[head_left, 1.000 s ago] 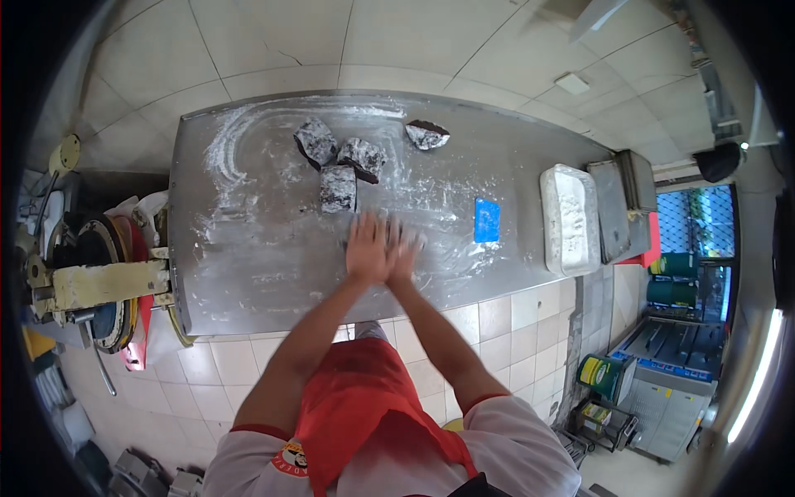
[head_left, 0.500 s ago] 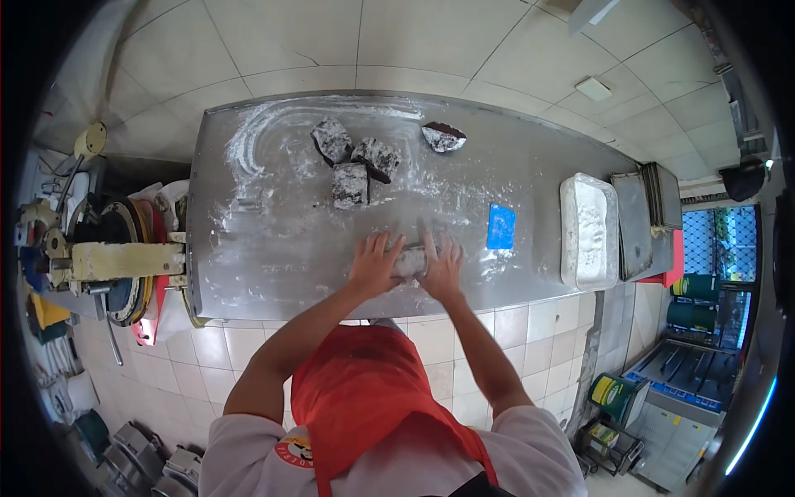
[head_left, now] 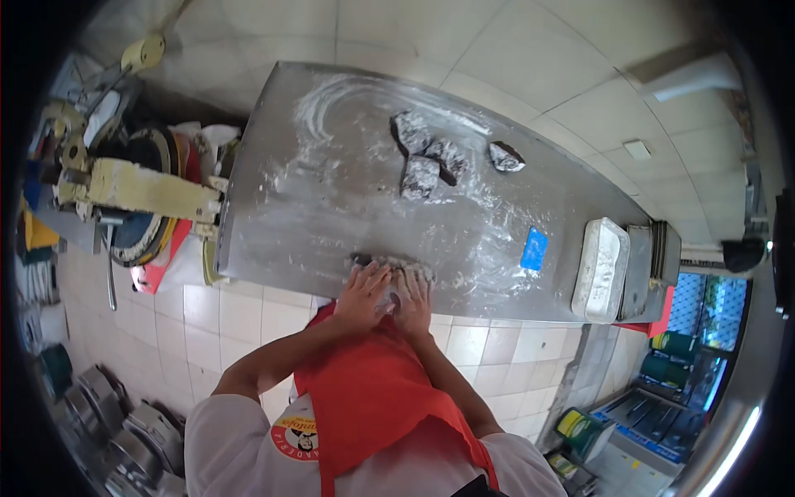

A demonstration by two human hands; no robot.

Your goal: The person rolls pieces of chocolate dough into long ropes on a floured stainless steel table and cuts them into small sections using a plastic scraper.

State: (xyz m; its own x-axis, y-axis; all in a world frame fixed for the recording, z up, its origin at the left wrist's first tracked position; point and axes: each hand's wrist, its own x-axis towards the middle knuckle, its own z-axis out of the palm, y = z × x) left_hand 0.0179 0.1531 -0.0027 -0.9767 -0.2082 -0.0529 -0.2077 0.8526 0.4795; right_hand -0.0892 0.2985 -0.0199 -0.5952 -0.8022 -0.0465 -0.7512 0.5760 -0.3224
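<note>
At the near edge of the steel table (head_left: pixel 281 224), a dark, flour-dusted dough piece (head_left: pixel 359 258) lies crosswise beneath my fingers. My left hand (head_left: pixel 363 296) rests on its left part with fingers stretched out. Beside it, my right hand (head_left: pixel 414 300) lies flat over the right part, its fingers floury. Most of the dough is covered by both hands. Farther back, three floured dark dough chunks (head_left: pixel 421 177) sit touching one another. A smaller dark wedge (head_left: pixel 506 156) lies apart on their right.
A blue rectangular scraper (head_left: pixel 534 248) lies right of centre. Beyond it stand a white flour tub (head_left: pixel 590 305) and dark stacked trays (head_left: pixel 636 269). A cream-coloured machine (head_left: pixel 153 189) adjoins the table's left end. Loose flour streaks the tabletop.
My hands have come closer together and back toward my body, to the table's near edge. The dough piece has moved with them and now lies under my fingers. The view has turned.
</note>
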